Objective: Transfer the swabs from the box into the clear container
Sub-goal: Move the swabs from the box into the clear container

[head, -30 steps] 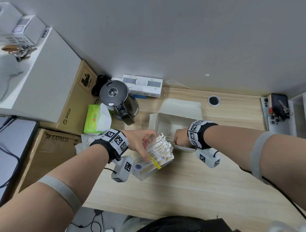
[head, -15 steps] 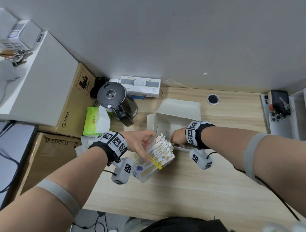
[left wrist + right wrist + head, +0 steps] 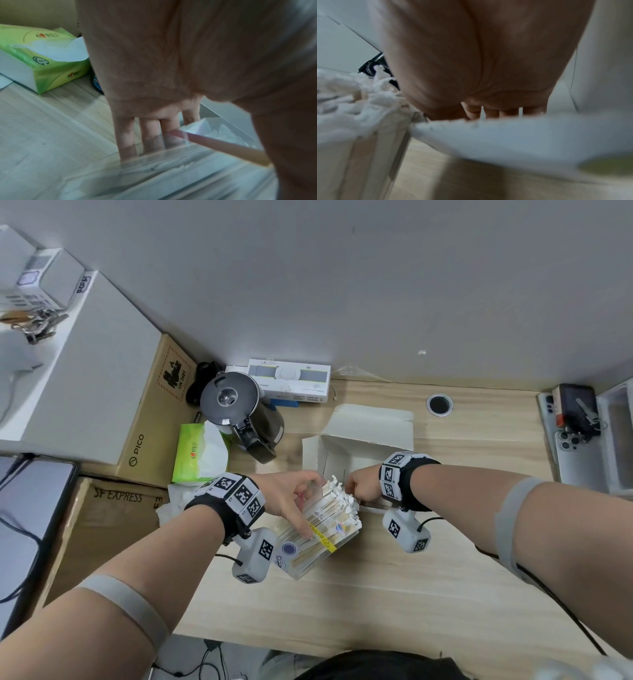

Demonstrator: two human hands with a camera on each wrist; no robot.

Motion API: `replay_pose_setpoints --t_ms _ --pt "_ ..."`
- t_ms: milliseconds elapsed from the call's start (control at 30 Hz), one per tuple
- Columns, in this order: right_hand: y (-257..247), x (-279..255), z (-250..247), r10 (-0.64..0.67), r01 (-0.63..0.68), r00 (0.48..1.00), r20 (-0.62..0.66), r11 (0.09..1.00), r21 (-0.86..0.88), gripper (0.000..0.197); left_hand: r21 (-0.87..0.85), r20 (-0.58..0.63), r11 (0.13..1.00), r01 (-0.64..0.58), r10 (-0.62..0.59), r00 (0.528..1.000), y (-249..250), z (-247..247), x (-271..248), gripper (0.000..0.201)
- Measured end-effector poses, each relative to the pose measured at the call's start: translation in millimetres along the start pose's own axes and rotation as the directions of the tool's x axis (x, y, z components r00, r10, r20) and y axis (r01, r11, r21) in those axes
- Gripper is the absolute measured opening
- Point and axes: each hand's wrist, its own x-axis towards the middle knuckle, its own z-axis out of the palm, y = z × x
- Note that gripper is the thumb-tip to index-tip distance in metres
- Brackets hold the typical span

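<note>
The clear container stands tilted on the wooden desk, packed with wooden-stemmed swabs whose white tips stick out of its top. My left hand grips it, thumb on the front face and fingers behind the clear wall. The open white box sits just behind it with its flap folded back. My right hand reaches down into the box's near left corner. The box wall hides its fingertips and whatever they touch. The swab tips lie right beside that hand.
A dark kettle and a green tissue pack stand left of the box, a white product box against the wall. Cardboard boxes line the left edge. A cable hole and phones lie to the right.
My right hand has edged a little to the left inside the box, closer to the swab tips. The left hand keeps the same hold on the container.
</note>
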Motion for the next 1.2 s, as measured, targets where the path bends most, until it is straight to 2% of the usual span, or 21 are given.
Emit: replay_pose_setpoints --t_ms 300,433,600,700,767,967,1100,1200 --pt "1 -19 -8 -0.005 0.005 1.000 -0.016 1.000 0.000 0.038 -0.018 -0.007 1.000 -0.008 0.008 1.000 0 2 -1 0.092" --pt "6 -34 -21 0.035 -0.032 0.999 -0.024 0.990 0.135 0.042 0.021 -0.022 1.000 0.009 -0.009 1.000 6 2 -7 0.094" --pt "14 -55 -38 0.019 0.012 0.992 -0.126 0.971 0.240 0.023 0.092 -0.064 0.995 0.040 -0.034 0.997 14 3 -17 0.087" --pt "13 -72 -45 0.028 0.018 0.987 -0.156 0.958 0.286 0.024 0.137 -0.089 0.988 0.067 -0.055 0.995 17 0 -23 0.084" --pt "12 -81 -48 0.023 0.031 0.987 -0.162 0.947 0.321 0.026 0.163 -0.117 0.984 0.071 -0.053 0.992 20 -1 -26 0.089" --pt "12 -108 -49 -0.032 0.111 0.980 -0.198 0.909 0.401 0.019 0.180 -0.187 0.980 0.086 -0.052 0.981 22 2 -28 0.118" --pt "6 -120 -42 -0.146 0.194 0.977 -0.155 0.908 0.372 0.021 0.159 -0.230 0.982 0.105 -0.066 0.971 16 7 -31 0.111" --pt "-2 -128 -36 -0.214 0.231 0.972 -0.093 0.939 0.256 0.016 0.148 -0.244 0.985 0.094 -0.055 0.968 11 8 -32 0.115"
